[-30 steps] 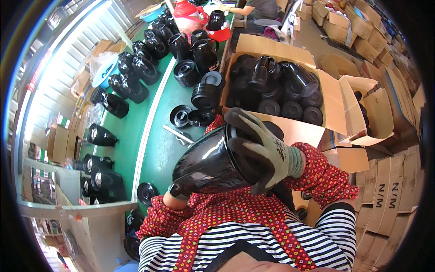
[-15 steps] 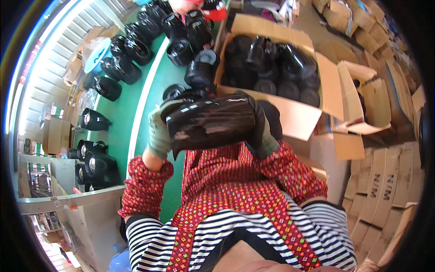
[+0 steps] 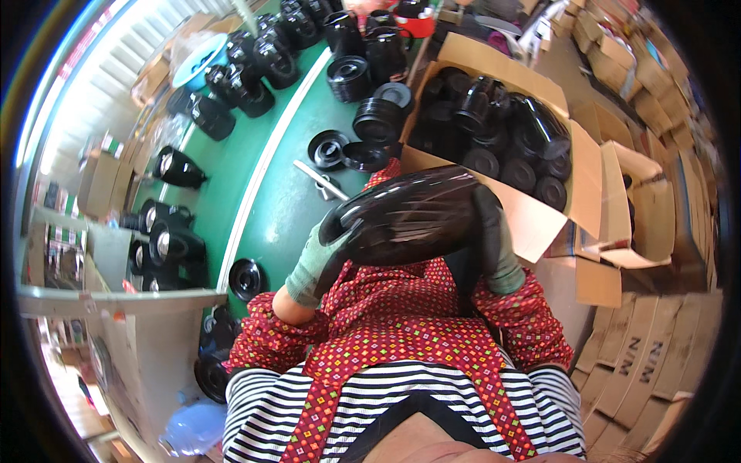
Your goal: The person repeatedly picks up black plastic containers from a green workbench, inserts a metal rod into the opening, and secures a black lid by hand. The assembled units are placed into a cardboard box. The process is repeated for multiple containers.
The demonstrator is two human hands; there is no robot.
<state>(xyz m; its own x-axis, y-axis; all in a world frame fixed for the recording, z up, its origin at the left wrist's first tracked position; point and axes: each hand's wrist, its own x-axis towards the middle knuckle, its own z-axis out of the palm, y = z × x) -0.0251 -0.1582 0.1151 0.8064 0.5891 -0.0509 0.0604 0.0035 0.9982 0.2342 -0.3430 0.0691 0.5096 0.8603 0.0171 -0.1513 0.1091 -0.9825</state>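
Note:
A glossy black jug body (image 3: 413, 216) lies sideways between my two hands, in front of my red patterned apron. My left hand (image 3: 315, 262), in a grey-green glove with dark palm and fingers, is closed around its left end. At the other end my right hand (image 3: 494, 235), gloved alike, grips it. Just beyond the jug body, on the green table, lie a pale rod-like tool (image 3: 320, 180), a round black part (image 3: 328, 149) and another black disc (image 3: 364, 157). Behind them is a stack of black discs (image 3: 378, 119).
An open cardboard box (image 3: 583, 174) full of black jugs and round parts stands at right. Several black jugs (image 3: 208, 116) line the green table (image 3: 266, 204) at left. One black disc (image 3: 247, 279) lies near my left elbow. A blue basin (image 3: 202, 60) is at far left.
The jug body has moved right in the picture and its right end is tilted up. The surroundings have shifted with the view. The pale tool and discs behind it now show. Both hands keep hold.

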